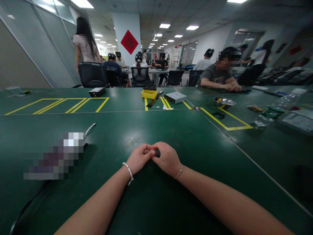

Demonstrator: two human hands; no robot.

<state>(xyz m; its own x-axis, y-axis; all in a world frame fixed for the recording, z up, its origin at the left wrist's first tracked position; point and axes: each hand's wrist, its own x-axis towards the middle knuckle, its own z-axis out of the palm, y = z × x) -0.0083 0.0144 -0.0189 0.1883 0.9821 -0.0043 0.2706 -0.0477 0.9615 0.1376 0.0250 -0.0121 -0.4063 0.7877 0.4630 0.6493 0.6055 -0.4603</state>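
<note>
**Small red piece (154,149) pinched between both hands, near edge of the bench (195,140)**

The small red piece, with a dark part against it, sits low on the bench surface, right where the two sets of fingertips meet. It is too small and too covered to tell its long axis. The left hand (140,160) lies at its 9 o'clock and the right hand (168,159) at its 3 o'clock, so neither is nearer. Each grip is curled and pressed together on the piece, thumb and forefinger tips pinching it from opposite sides, knuckles up and the heels of both hands resting on the green top. A thin bracelet (128,172) circles the left wrist.

Farther out at 12 o'clock, well apart from the hands, a yellow tray (149,94) stands among yellow tape lines, with a white box (175,97) just to its right. At 2 o'clock a metal dish (224,102) rests near a taped corner. Beyond it a seated person (215,75) leans both forearms on the far side.
</note>
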